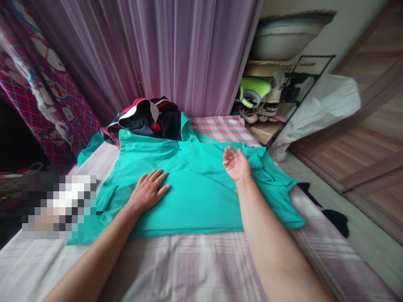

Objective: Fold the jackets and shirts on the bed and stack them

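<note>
A teal jacket [192, 197] lies spread across the checked cloth in front of me, its lower edge fairly straight and its right side crumpled. My left hand [149, 189] rests flat on the left half of it, palm down, fingers stretched out. Over the right part is my right hand [236, 163], palm turned up and fingers slightly curled, holding nothing that I can see. Whether the back of that hand touches the fabric I cannot tell. Behind the jacket sits a bunched dark garment [170, 115] with red and white trim.
A pink and white checked cloth [201, 268] covers the surface. Purple curtains [189, 54] hang behind. To the right stand a rack with shoes [267, 110], a white plastic bag [327, 109] and a wooden door [371, 113]. A patterned pink fabric [47, 92] hangs at left.
</note>
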Demonstrator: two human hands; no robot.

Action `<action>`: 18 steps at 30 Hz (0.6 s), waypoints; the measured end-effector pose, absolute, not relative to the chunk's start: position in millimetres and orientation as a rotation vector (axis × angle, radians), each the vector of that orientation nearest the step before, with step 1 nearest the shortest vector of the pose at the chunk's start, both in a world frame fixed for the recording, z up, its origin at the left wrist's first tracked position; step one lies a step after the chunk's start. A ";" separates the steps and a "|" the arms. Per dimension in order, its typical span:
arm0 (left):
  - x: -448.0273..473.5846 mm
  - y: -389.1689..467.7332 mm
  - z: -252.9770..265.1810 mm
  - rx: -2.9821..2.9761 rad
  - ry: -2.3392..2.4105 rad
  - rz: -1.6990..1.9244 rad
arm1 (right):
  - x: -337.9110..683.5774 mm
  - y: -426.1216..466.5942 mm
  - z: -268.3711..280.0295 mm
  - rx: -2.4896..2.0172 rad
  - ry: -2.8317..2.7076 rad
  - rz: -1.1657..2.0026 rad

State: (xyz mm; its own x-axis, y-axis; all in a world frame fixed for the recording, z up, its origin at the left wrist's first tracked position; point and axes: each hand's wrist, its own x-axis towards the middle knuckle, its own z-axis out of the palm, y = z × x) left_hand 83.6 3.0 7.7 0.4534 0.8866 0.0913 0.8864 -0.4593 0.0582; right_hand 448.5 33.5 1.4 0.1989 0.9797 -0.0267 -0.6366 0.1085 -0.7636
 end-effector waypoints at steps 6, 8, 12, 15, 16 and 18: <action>84.9 2.8 10.4 2.696 1.653 0.110 | 445.0 33.3 2.5 -0.720 -0.477 1.323; 86.3 3.1 17.4 2.722 1.682 0.064 | 443.6 32.9 3.6 -0.724 -0.448 1.336; 91.8 -1.3 35.8 2.753 1.811 0.015 | 441.9 33.2 4.6 -0.740 -0.463 1.338; 98.6 -14.5 42.1 2.707 1.838 0.045 | 441.3 33.5 5.9 -0.734 -0.458 1.347; 100.5 -20.4 41.5 2.692 1.823 0.063 | 441.2 33.4 6.6 -0.726 -0.439 1.357; 102.4 -32.1 36.4 2.659 1.808 0.091 | 441.1 33.0 8.2 -0.698 -0.380 1.389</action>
State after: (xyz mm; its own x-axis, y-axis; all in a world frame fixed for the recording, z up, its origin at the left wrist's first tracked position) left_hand 102.4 -32.1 36.4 0.3677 0.9257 0.0887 0.9299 -0.3664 -0.0305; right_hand 441.1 33.0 8.2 0.1665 0.9742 -0.1524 -0.7610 0.0287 -0.6481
